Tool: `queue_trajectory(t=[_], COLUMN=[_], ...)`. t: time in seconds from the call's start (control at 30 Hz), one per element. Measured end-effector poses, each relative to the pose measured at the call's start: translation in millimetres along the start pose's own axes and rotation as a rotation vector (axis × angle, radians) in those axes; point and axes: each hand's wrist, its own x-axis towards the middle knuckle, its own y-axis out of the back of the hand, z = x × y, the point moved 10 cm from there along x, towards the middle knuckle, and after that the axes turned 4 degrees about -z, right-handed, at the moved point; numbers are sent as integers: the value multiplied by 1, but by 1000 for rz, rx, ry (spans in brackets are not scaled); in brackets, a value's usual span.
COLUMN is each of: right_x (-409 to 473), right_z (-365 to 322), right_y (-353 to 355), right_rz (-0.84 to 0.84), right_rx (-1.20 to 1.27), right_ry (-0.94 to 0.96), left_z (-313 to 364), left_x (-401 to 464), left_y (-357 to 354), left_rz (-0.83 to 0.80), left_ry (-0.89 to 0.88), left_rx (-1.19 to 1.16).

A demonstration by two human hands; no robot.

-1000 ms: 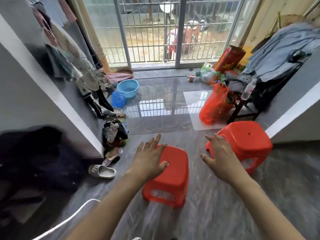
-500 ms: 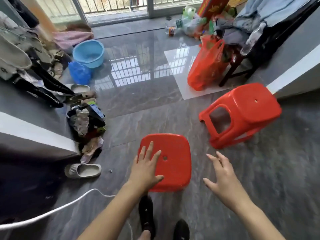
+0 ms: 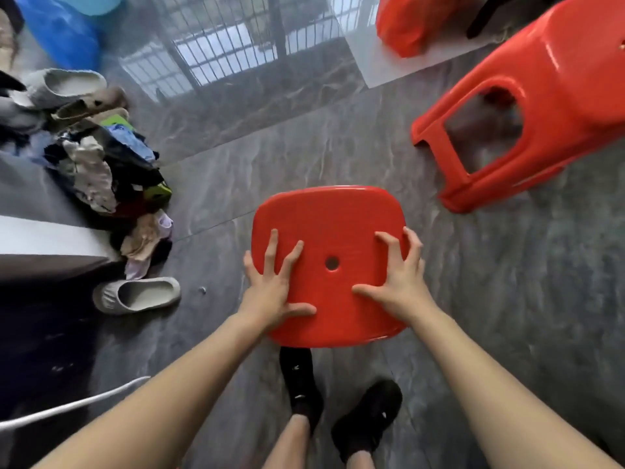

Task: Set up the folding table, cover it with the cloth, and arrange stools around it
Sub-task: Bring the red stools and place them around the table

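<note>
A red plastic stool (image 3: 333,211) stands upright on the grey floor just in front of my feet, its square seat with a round centre hole facing me. My left hand (image 3: 275,286) rests on the seat's left side with fingers straight and spread. My right hand (image 3: 397,275) sits on the seat's right side, fingers arched and hooked at the right edge, thumb flat on top. A second red stool (image 3: 554,96) lies tipped on its side at the upper right. No table or cloth is in view.
A heap of clothes (image 3: 105,167) and slippers (image 3: 135,294) lies against the wall base on the left. A blue bag (image 3: 61,32) sits at top left, a red plastic bag (image 3: 409,22) at top right. A white cable (image 3: 67,406) crosses the lower left floor.
The view has tilted down and come closer to the near stool. My right hand has moved from beside the stool onto its seat edge; my left hand stays on the seat.
</note>
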Motion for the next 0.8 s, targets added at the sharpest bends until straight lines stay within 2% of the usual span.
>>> queue_trajectory(t=[0.1, 0.43, 0.57, 0.8], right_x=[2, -6, -3, -3], right_z=[4, 0, 7, 5], right_y=[4, 3, -2, 1], right_rz=[23, 33, -14, -24], right_rx=[32, 48, 61, 30], right_ry=[26, 8, -60, -93], left_z=[0, 0, -1, -4], left_x=[2, -3, -3, -15], left_y=[4, 8, 8, 17], left_rz=[32, 50, 68, 247], left_ry=[-50, -36, -37, -60], left_rx=[-25, -94, -108, -250])
